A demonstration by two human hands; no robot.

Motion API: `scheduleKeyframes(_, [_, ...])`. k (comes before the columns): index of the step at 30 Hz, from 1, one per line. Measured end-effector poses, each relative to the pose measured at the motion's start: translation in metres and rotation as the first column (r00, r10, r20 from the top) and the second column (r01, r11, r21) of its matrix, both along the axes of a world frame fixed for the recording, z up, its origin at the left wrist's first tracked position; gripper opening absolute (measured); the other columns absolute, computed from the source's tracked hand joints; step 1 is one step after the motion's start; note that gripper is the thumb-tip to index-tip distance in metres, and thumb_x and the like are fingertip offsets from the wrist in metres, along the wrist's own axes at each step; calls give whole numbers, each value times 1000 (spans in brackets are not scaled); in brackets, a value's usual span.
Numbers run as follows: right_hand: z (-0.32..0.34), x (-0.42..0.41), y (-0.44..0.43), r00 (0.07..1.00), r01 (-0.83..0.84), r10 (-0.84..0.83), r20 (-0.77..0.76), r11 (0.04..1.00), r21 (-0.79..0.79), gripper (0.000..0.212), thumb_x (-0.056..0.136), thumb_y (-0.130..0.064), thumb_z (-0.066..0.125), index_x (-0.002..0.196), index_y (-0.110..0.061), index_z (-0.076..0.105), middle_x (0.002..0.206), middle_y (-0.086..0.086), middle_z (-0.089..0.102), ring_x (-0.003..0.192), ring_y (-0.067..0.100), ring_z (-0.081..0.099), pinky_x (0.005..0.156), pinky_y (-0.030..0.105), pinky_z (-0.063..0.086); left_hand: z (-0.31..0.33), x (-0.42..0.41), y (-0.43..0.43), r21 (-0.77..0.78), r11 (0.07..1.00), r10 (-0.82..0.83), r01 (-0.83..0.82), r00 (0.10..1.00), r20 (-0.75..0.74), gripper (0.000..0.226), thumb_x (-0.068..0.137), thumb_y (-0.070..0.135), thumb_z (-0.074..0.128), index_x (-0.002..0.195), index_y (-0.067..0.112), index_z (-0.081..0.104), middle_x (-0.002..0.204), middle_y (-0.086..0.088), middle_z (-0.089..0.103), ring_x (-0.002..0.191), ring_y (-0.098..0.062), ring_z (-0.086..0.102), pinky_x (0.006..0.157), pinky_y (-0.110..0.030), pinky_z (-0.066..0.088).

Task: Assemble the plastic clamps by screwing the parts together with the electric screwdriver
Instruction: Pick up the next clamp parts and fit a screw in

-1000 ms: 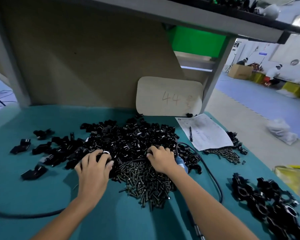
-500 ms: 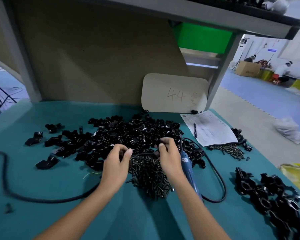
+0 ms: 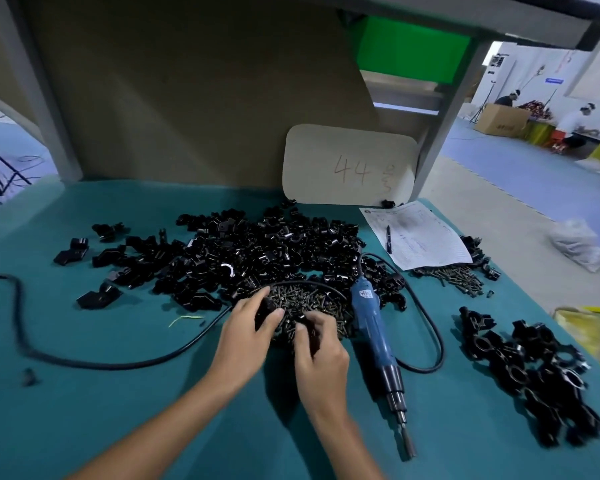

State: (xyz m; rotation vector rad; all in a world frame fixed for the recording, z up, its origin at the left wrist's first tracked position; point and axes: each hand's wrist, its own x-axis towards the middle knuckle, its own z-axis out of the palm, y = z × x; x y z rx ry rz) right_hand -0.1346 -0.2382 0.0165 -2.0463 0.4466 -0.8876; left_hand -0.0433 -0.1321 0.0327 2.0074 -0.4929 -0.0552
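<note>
left hand point(image 3: 245, 332) grips clamp part point(image 3: 264, 311) | right hand point(image 3: 323, 358) pinches small dark piece point(image 3: 308, 336) | both over screws point(image 3: 305, 299)

A: Where's the screw pile point(image 3: 312, 303)?
B: Middle of the desk point(image 3: 118, 410), before the clamp parts point(image 3: 257, 251). Electric screwdriver point(image 3: 374, 334) just right of it, assembled clamps point(image 3: 534, 368) by the right edge, paper point(image 3: 416, 237) at the far right corner.

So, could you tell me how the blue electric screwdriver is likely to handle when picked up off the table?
The electric screwdriver looks rigid and probably heavier at its thick blue body than at the narrow bit end. Being round, it may roll if nudged. Its black cord loops beside it and would likely drag along.
</note>
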Motion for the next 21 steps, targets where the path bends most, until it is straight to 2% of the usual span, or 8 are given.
scheduleKeyframes(2, [-2, 0, 2, 1000, -24, 24, -5, 999, -36, 21, 101, -20, 63, 113, -34, 53, 102, -33, 58, 100, -20, 55, 82, 0, 38, -6, -6, 4, -13, 1000, 1, -1, 1000, 15, 43, 98, 42, 60, 139, 35, 49, 125, 25, 51, 118, 6, 46, 94, -17, 36])
scheduleKeyframes(5, [-5, 1, -1, 1000, -11, 11, -24, 1000, -5, 20, 100, -23, 63, 110, -35, 50, 96, -29, 60, 94, -15, 57, 76, 4, 41, -17, -13, 11, 22, 999, -34, 33, 998, 53, 32, 97, 47, 58, 126, 38, 51, 112, 26, 62, 101, 10, 55, 78, -4, 38])
scheduleKeyframes(7, [-7, 2, -3, 999, -4, 5, -39, 1000, 20, 20, 100, -23, 63, 105, -34, 48, 90, -24, 60, 85, -7, 59, 69, 9, 41, -22, -16, 12, 63, 995, -86, 81, 992, 89, 38, 100, 47, 51, 134, 32, 53, 123, 19, 63, 109, 7, 55, 86, -5, 37])
scheduleKeyframes(9, [-9, 3, -4, 997, -27, 29, -71, 999, 37, 21, 98, -19, 62, 100, -32, 46, 86, -19, 59, 74, 3, 57, 64, 17, 39, -26, -18, 11, 97, 985, -151, 141, 982, 109, 47, 102, 51, 41, 142, 28, 49, 136, 14, 56, 123, -2, 52, 99, -18, 39])
scheduleKeyframes(11, [-9, 3, -5, 993, -75, 79, -92, 996, 51, 23, 95, -14, 61, 96, -30, 46, 85, -15, 58, 72, 6, 54, 65, 21, 38, -27, -20, 11, 147, 968, -222, 205, 969, 109, 53, 102, 59, 31, 147, 33, 42, 139, 17, 50, 125, -3, 50, 103, -25, 41])
scheduleKeyframes(14, [-6, 3, -7, 984, -143, 153, -89, 983, 118, 23, 90, -16, 60, 95, -36, 50, 87, -13, 62, 76, 9, 58, 66, 20, 44, -28, -20, 11, 149, 957, -262, 248, 961, 85, 52, 101, 65, 21, 145, 42, 35, 131, 23, 47, 116, 2, 52, 98, -28, 45])
scheduleKeyframes(18, [-4, 2, -6, 969, -225, 239, -58, 956, 187, 19, 91, -28, 53, 100, -45, 54, 98, -21, 66, 79, 5, 63, 64, 13, 47, -28, -17, 10, 111, 971, -222, 213, 972, 73, 55, 100, 63, 25, 144, 33, 41, 131, 20, 49, 118, -1, 52, 98, -24, 43])
scheduleKeyframes(21, [-5, 3, -7, 964, -246, 261, -43, 945, 215, 26, 96, -26, 52, 109, -49, 55, 112, -28, 65, 108, -3, 62, 83, 6, 44, -28, -16, 11, 76, 981, -186, 180, 980, 73, 54, 99, 62, 32, 142, 32, 43, 132, 22, 49, 121, 3, 49, 95, -15, 39])
